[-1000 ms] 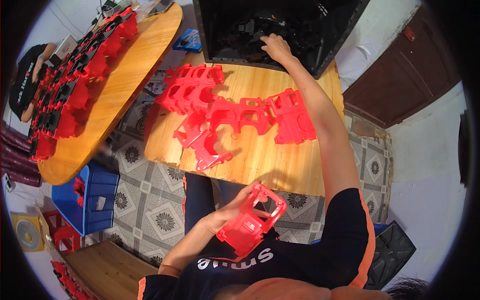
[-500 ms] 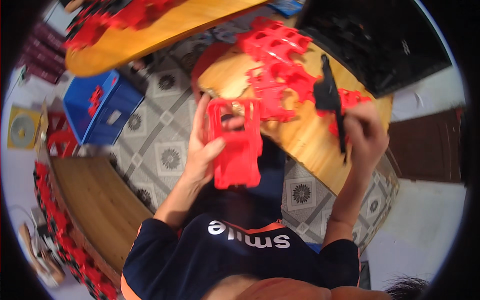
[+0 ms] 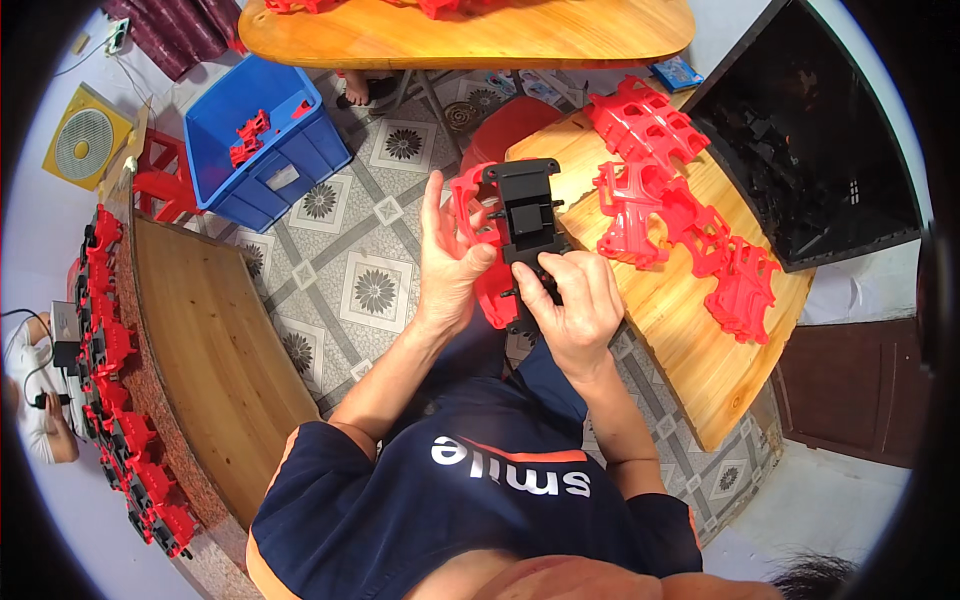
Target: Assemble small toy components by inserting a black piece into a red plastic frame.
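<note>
My left hand point(image 3: 450, 262) is closed round a red plastic toy-vehicle body shell point(image 3: 492, 284), its thumb lying across the near side and its fingers behind. Against the right side of that shell sits a long black plastic chassis piece point(image 3: 530, 205), with pegs along its edges. My right hand point(image 3: 575, 305) pinches the lower part of the black piece between thumb and fingers. Both parts are held together in front of my chest, above the floor. Whether they are joined cannot be made out. Several more red shells point(image 3: 650, 125) lie on the wooden table at my right.
A large black bin point(image 3: 800, 150) with black parts stands beyond the wooden table point(image 3: 690, 385). To the left are a blue crate point(image 3: 265, 190) with red pieces, and a ledge lined with red-and-black assemblies point(image 3: 125, 430). Another wooden table point(image 3: 470, 42) stands ahead; a person point(image 3: 45, 400) is at far left.
My right hand has come left from over the table, bringing the black chassis piece to the red shell in my left hand. The view has shifted too.
</note>
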A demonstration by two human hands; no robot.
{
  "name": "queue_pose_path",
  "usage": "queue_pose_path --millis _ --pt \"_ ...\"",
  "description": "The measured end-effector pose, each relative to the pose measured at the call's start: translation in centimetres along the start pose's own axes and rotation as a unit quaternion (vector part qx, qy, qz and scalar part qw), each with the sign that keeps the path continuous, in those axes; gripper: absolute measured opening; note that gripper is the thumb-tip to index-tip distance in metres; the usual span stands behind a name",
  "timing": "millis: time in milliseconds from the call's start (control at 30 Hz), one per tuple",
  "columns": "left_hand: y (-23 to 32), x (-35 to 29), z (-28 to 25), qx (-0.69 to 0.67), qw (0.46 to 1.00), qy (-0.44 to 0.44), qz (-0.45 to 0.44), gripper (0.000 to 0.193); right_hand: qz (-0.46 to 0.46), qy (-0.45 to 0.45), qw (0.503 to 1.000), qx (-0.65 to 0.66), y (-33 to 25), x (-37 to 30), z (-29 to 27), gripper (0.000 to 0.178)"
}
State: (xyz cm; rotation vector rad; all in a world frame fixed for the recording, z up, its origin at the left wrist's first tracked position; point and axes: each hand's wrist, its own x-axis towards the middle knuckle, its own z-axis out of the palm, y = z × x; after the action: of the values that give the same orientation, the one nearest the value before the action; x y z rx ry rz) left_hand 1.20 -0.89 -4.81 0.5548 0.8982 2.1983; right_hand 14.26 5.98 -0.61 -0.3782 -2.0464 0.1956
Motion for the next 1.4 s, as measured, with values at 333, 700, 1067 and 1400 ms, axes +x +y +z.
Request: queue_pose_path --millis 333,700,1067,1400 --pt "1.0 -0.2 0.3 -0.048 0.999 -0.016 -0.008 0.117 -0.023 -0.053 0.998 0.016 -0.2 -0.3 0.4 0.035" --pt "0.1 -0.4 -0.1 0.211 0.972 -0.099 0.012 0.061 0.205 -0.124 0.940 0.244 1.3 2.7 1.8 0.032" --pt "5.9 1.0 1.1 0.081 0.991 -0.006 0.111 0.106 0.245 -0.181 0.838 0.453 -0.1 0.9 3.2 0.079" --pt "21.3 22.8 -5.3 0.074 0.979 0.107 0.157 0.028 0.299 -0.124 0.831 0.452 0.7 3.3 2.0 0.062"
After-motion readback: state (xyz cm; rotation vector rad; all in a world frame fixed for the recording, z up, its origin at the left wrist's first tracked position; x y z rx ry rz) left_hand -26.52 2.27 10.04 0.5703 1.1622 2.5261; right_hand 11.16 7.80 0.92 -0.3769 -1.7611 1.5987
